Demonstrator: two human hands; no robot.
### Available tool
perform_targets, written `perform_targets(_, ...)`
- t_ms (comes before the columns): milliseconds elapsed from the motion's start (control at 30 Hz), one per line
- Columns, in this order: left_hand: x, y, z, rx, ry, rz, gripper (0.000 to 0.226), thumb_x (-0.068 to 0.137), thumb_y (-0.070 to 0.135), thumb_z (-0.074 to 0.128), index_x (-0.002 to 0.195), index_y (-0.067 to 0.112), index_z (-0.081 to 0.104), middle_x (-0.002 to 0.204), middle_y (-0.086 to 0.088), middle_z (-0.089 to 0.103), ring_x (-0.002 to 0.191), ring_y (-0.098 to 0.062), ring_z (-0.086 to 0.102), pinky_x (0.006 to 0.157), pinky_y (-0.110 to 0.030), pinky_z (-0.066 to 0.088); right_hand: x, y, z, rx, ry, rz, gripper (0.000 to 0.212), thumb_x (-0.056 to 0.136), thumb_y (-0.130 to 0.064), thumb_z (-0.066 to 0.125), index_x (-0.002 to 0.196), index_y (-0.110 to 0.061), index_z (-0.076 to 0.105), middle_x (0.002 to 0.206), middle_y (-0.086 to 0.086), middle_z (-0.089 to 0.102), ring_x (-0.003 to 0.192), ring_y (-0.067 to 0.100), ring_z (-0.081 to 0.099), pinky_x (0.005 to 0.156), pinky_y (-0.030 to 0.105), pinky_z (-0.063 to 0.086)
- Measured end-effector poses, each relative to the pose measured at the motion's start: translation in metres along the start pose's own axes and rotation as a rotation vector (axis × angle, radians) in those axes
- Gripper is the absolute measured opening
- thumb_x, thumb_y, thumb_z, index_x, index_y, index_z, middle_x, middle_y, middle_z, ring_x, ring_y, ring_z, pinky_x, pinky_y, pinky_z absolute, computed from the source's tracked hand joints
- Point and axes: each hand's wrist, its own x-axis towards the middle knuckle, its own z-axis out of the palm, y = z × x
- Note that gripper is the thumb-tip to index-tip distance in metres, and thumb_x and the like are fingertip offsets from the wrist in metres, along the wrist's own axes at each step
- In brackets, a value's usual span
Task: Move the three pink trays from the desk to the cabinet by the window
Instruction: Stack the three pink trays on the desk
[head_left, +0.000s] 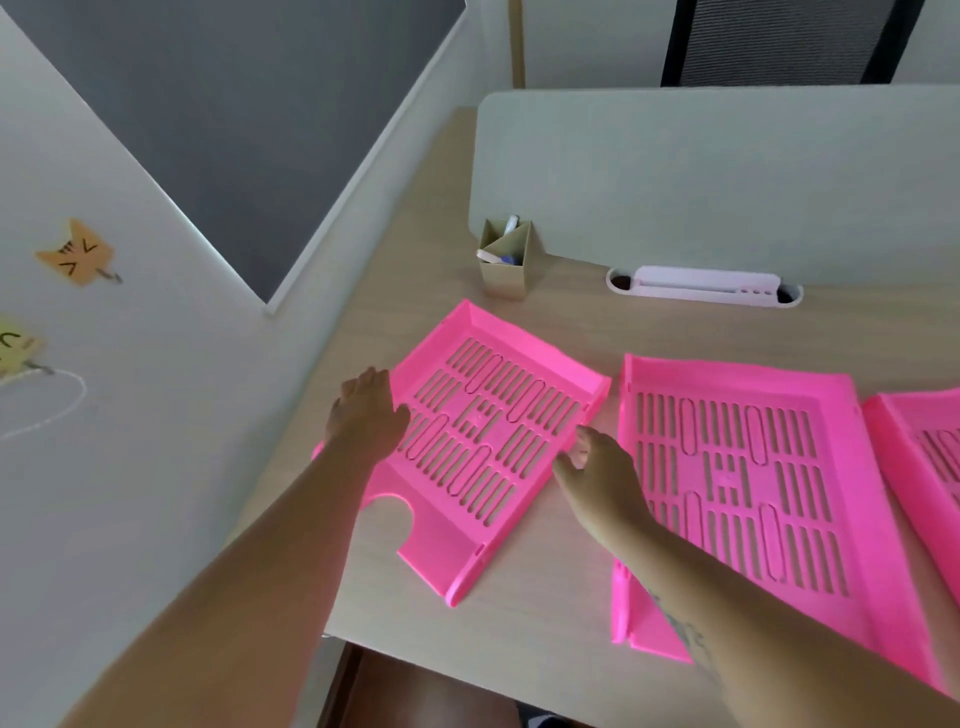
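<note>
- Three pink trays lie flat in a row on the counter (545, 597), none lifted yet, and the cabinet by the window is out of view.
- The left hand (366, 415) clasps the left rim of the left tray (488, 441), its thumb lying over the slotted floor.
- The right hand (597, 470) reaches the opposite rim with fingers curled at the wall; I cannot tell if that grip has closed.
- One hand on each side looks like preparation for a level lift.
- This tray sits skewed, its notched front near the counter's front edge.
- The middle tray (753, 493) lies just beside it, so the right hand works in a narrow gap.
- The right tray (924, 457) runs off frame.
- The pen holder (506, 260) stands behind, well apart, so going straight up looks clear.
</note>
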Motion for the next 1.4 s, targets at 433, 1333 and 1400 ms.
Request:
perform_targets(433,0.031,-0.035,0.012,-0.311,0.047,-0.202,0.032,0.090,0.008,0.051,0.111,0.010,0.074,0.114,-0.017,0.073,0.099,-0.034,0.069,0.085,-0.037,0.055,0.026,-0.006,0.043,0.284,0.079,0.416,0.006,0.086,0.000,0.052,0.091,-0.002,0.055,0.081,0.011,0.060,0.061,0.018,0.050,0.050,0.025,0.039)
perform_targets(1333,-0.132,0.225,0.021,-0.567,0.020,-0.013,0.015,0.086,0.013,0.062,0.079,0.008,0.074,0.078,-0.010,0.075,0.075,-0.029,0.071,0.063,-0.034,0.056,-0.018,0.133,-0.243,0.031,0.298,0.179,0.022,0.091,-0.002,0.046,0.092,-0.001,0.068,0.085,0.011,0.070,0.043,0.012,0.048,0.036,0.021,0.035)
perform_targets(1400,-0.135,0.236,0.027,-0.557,0.020,-0.027,0.017,0.086,0.013,0.060,0.080,0.006,0.074,0.078,-0.011,0.074,0.074,-0.031,0.070,0.063,-0.036,0.056,-0.019,0.143,-0.248,0.027,0.290,0.183,0.024,0.093,-0.002,0.044,0.090,0.001,0.068,0.085,0.011,0.067,0.043,0.010,0.045,0.035,0.019,0.031)
